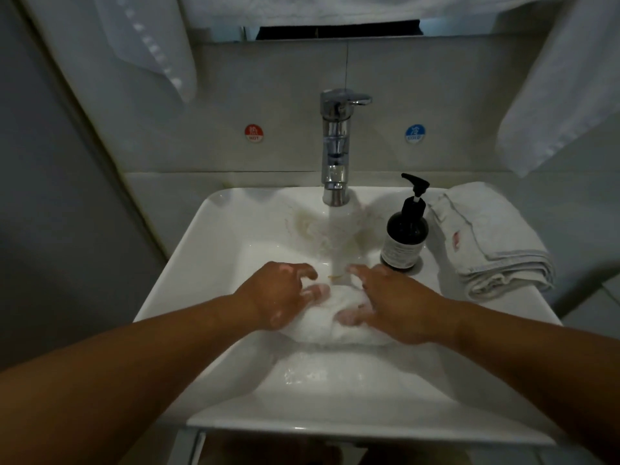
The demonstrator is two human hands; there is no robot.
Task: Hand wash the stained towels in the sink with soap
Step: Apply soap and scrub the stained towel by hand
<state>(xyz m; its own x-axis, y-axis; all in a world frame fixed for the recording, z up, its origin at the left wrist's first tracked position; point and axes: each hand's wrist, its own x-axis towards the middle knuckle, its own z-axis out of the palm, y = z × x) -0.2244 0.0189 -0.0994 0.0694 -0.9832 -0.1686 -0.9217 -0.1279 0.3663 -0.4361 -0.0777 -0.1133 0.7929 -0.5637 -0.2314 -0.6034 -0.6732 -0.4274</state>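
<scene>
A wet white towel (330,317) lies bunched in the white sink (214,243) under running water from the chrome tap (335,146). My left hand (281,293) grips its left side, fingers curled over the cloth. On its right side my right hand (392,300) holds the towel, thumb and fingers wrapped round the bunch. A dark soap pump bottle (404,229) stands on the sink's right rim. Beside it lies a folded white towel (493,243) with a red stain.
White towels hang at the upper left (147,52) and upper right (563,95). Hot (254,133) and cold (414,133) stickers mark the tiled wall behind the tap. A grey wall closes the left side.
</scene>
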